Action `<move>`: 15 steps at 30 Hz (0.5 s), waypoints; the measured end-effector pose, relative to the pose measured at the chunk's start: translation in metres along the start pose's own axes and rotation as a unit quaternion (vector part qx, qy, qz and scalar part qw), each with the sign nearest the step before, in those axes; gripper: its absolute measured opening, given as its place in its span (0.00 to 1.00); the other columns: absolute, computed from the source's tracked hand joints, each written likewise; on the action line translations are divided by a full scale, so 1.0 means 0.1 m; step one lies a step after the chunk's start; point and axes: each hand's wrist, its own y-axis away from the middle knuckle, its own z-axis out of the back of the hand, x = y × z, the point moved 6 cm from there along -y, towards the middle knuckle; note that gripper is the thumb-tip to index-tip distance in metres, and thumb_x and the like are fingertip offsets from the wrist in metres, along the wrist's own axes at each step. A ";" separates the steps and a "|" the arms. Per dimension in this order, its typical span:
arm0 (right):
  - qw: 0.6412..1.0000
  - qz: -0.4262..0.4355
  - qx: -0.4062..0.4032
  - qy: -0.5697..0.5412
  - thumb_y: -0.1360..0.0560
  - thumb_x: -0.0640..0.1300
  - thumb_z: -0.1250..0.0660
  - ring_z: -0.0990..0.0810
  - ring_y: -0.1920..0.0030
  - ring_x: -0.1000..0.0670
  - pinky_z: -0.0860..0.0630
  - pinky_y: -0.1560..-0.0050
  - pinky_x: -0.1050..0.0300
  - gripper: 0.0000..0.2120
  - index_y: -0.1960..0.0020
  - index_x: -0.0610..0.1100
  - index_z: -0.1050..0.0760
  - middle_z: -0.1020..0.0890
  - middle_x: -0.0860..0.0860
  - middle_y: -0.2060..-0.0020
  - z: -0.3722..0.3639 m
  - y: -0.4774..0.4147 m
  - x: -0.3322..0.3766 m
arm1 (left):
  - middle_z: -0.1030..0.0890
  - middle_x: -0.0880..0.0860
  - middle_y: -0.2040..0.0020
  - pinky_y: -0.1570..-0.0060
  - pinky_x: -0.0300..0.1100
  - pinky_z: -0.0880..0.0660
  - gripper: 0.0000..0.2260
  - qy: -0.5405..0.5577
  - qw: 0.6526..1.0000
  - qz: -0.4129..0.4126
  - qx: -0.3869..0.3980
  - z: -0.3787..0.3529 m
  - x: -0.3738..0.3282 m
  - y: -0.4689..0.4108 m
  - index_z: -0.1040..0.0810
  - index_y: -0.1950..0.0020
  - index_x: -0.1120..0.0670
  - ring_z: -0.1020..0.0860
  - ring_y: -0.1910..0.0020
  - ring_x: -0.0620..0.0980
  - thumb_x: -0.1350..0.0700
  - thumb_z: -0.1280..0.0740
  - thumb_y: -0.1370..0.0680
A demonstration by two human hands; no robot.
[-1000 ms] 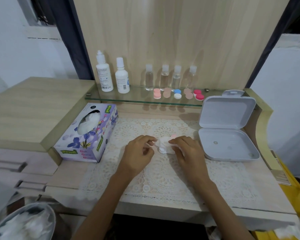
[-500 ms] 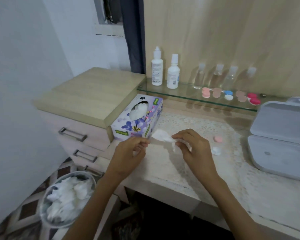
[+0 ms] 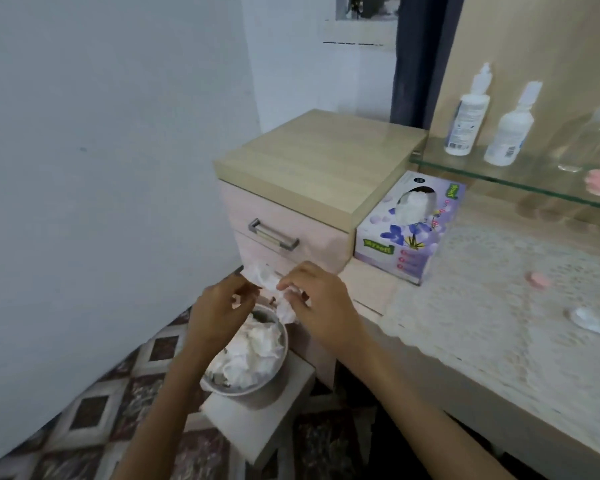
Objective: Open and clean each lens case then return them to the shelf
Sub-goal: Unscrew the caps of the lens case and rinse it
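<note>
The left hand (image 3: 219,308) and right hand (image 3: 321,306) pinch one crumpled tissue (image 3: 265,279) over one tissue-filled bin (image 3: 285,344); one open white lens case (image 3: 591,321) and two pink caps (image 3: 538,280) lie on the surface (image 3: 369,284).

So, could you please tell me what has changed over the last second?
Both hands, the left hand and right hand, carried the used tissue leftward off the lace mat and now hold it above the bowl of crumpled tissues. The lens case parts were let go and lie on the mat. The tissue box and shelf bottles stayed put.
</note>
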 end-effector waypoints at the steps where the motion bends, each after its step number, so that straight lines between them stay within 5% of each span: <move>1: 1.000 -0.012 0.022 -0.004 0.27 0.33 0.35 0.23 0.57 0.53 0.26 0.56 0.63 0.07 0.52 0.41 0.21 0.22 0.49 0.54 -0.18 -0.02 -0.03 | 0.18 0.42 0.61 0.61 0.44 0.22 0.05 -0.008 1.000 0.019 0.002 0.03 0.16 0.02 0.20 0.57 0.47 0.19 0.62 0.43 0.58 0.32 0.26; 9: 0.970 -0.182 0.153 0.038 0.25 0.38 0.36 0.22 0.52 0.52 0.26 0.49 0.57 0.09 0.50 0.48 0.20 0.22 0.52 0.51 -1.42 0.04 -0.79 | 0.19 0.39 0.55 0.61 0.33 0.29 0.10 -0.023 0.992 0.117 0.029 -0.11 1.15 0.21 0.19 0.50 0.45 0.22 0.56 0.40 0.59 0.32 0.25; 15: 0.934 -0.251 0.235 0.091 0.25 0.36 0.39 0.22 0.45 0.49 0.27 0.46 0.60 0.15 0.42 0.46 0.21 0.22 0.48 0.43 -1.93 0.11 -1.13 | 0.19 0.44 0.50 0.52 0.43 0.24 0.12 -0.031 0.988 0.133 0.070 -0.43 1.56 0.23 0.20 0.48 0.46 0.22 0.48 0.47 0.61 0.32 0.27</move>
